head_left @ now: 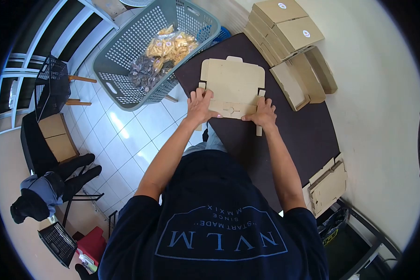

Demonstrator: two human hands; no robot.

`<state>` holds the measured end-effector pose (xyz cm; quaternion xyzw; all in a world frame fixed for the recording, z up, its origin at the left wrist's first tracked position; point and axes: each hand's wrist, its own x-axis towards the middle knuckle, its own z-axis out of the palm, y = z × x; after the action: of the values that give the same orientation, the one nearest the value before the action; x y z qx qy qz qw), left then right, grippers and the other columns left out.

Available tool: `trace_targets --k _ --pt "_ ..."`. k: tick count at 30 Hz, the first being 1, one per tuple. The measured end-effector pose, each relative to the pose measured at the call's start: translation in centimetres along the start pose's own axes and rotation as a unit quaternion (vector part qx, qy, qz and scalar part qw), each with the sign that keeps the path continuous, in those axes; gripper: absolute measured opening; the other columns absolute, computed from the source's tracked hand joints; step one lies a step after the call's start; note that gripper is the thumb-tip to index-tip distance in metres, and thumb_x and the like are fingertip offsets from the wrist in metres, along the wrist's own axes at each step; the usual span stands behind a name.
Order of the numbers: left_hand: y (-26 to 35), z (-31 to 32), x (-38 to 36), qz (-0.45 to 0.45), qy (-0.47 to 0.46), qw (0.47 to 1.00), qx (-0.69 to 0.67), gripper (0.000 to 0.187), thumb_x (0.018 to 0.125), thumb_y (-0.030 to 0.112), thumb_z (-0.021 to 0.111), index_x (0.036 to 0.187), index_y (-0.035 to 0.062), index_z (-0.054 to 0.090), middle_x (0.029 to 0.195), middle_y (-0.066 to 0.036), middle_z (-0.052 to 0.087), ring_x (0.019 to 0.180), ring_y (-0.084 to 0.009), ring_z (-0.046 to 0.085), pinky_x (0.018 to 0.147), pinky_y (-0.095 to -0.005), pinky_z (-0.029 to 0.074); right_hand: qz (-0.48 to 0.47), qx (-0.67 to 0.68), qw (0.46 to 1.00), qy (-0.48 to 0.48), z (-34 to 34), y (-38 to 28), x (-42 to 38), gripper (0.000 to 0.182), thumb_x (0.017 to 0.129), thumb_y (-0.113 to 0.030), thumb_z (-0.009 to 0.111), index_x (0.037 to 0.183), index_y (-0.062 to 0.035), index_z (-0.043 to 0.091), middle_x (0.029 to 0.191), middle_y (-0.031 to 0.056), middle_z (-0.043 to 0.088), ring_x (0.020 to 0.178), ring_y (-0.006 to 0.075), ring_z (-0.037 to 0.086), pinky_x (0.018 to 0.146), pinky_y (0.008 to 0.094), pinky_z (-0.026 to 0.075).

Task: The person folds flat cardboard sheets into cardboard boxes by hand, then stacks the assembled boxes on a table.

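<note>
A flat, partly folded cardboard box [233, 81] lies on the dark brown table [247, 144] in front of me. Its large panel points away from me, and a front strip with a cut-out round tab is nearest my body. My left hand [200, 107] grips the front left corner, fingers bent over the side flap and thumb along the front edge. At the front right corner, my right hand [264, 114] holds the box the same way, with a narrow side flap sticking out below it. The undersides of both grips are hidden.
Folded boxes [284, 23] are stacked at the back right, beside an open box [296, 81]. Flat cardboard pieces [329, 186] lie at the right edge. A large grey-green basket [121, 60] holds bagged items [170, 46]. Another person [44, 189] is at the left.
</note>
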<state>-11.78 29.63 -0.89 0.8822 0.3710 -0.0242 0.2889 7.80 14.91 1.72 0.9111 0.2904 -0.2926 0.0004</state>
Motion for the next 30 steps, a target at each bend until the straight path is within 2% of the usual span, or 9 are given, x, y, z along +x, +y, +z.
trace_targets --k 4,6,10,16,23,27,28,29,30 --pt "-1.4 -0.2 0.1 0.044 -0.004 0.999 -0.009 0.08 0.056 0.036 0.094 0.12 0.0187 0.05 0.121 -0.008 0.043 0.115 -0.0325 0.042 0.093 -0.0483 0.039 -0.029 -0.001 0.999 0.018 0.6 1.3 0.9 0.089 0.054 -0.039 0.095 0.123 -0.0088 0.048 0.128 0.0135 0.047 0.121 0.0417 0.049 0.099 0.0502 0.047" --pt "-1.9 -0.7 0.3 0.049 -0.019 0.999 -0.008 0.081 0.057 0.036 0.094 0.121 0.018 0.049 0.121 -0.01 0.042 0.116 -0.0337 0.042 0.096 -0.0496 0.04 -0.047 0.011 0.998 -0.049 -0.2 1.8 1.4 0.1 0.056 -0.037 0.095 0.137 -0.0097 0.042 0.138 0.015 0.043 0.13 0.0424 0.045 0.106 0.049 0.045" --pt "-2.5 -1.3 0.6 0.085 -0.051 0.995 -0.024 0.078 0.061 0.033 0.093 0.122 0.0177 0.048 0.12 -0.011 0.042 0.118 -0.0358 0.042 0.101 -0.0497 0.042 -0.073 0.017 0.996 -0.044 0.0 2.9 2.5 0.097 0.056 -0.032 0.096 0.135 -0.0098 0.044 0.134 0.0144 0.045 0.124 0.0415 0.049 0.106 0.047 0.045" --pt "-4.0 -2.5 1.0 0.133 -0.098 0.985 -0.042 0.069 0.068 0.023 0.09 0.123 0.018 0.048 0.123 -0.011 0.043 0.12 -0.0363 0.043 0.105 -0.0467 0.041 -0.07 0.025 0.996 -0.049 0.1 3.0 2.2 0.083 0.057 -0.031 0.096 0.123 -0.012 0.05 0.124 0.0125 0.049 0.119 0.0405 0.052 0.105 0.047 0.046" --pt "-5.7 -3.1 0.8 0.16 -0.122 0.978 -0.054 0.064 0.073 0.018 0.085 0.127 0.0168 0.051 0.128 -0.009 0.044 0.127 -0.0328 0.043 0.108 -0.0436 0.041 -0.149 0.095 0.984 0.0 1.2 5.9 2.4 0.06 0.063 -0.014 0.091 0.112 -0.0119 0.056 0.112 0.0114 0.052 0.111 0.0329 0.057 0.096 0.0415 0.05" --pt "-6.5 -2.4 -0.5 0.213 -0.026 0.963 -0.161 0.044 0.086 0.019 0.076 0.124 0.0084 0.056 0.118 -0.012 0.055 0.115 -0.0316 0.055 0.1 -0.0418 0.045 -0.189 0.164 0.967 0.045 1.9 8.1 2.6 0.038 0.073 -0.006 0.082 0.106 -0.0091 0.065 0.109 0.0099 0.056 0.104 0.026 0.06 0.09 0.0353 0.052" --pt "-7.2 -1.7 -0.9 0.151 0.019 0.955 -0.255 0.036 0.09 0.02 0.072 0.12 0.0064 0.057 0.11 -0.012 0.059 0.105 -0.0297 0.06 0.093 -0.0405 0.048 -0.21 0.177 0.955 0.112 1.4 7.7 1.4 0.024 0.082 -0.006 0.075 0.105 -0.0062 0.067 0.103 0.0087 0.064 0.094 0.0226 0.063 0.084 0.0329 0.052" --pt "-7.8 -0.9 -1.3 0.086 0.064 0.933 -0.344 0.03 0.094 0.021 0.069 0.116 0.0045 0.059 0.101 -0.013 0.063 0.095 -0.0277 0.064 0.086 -0.0391 0.051 -0.211 0.177 0.955 0.109 1.4 6.9 0.2 0.024 0.082 -0.006 0.075 0.105 -0.0062 0.067 0.103 0.0087 0.064 0.094 0.0226 0.063 0.084 0.0329 0.052" --pt "-8.0 -0.2 -2.0 0.093 0.167 0.934 -0.3 0.027 0.097 0.025 0.065 0.11 0.0019 0.061 0.086 -0.012 0.067 0.079 -0.0231 0.066 0.073 -0.0361 0.052 -0.201 0.274 0.935 0.107 1.5 5.7 -0.9 0.021 0.085 -0.007 0.071 0.106 -0.0045 0.067 0.098 0.0098 0.067 0.089 0.0256 0.065 0.082 0.0347 0.053"
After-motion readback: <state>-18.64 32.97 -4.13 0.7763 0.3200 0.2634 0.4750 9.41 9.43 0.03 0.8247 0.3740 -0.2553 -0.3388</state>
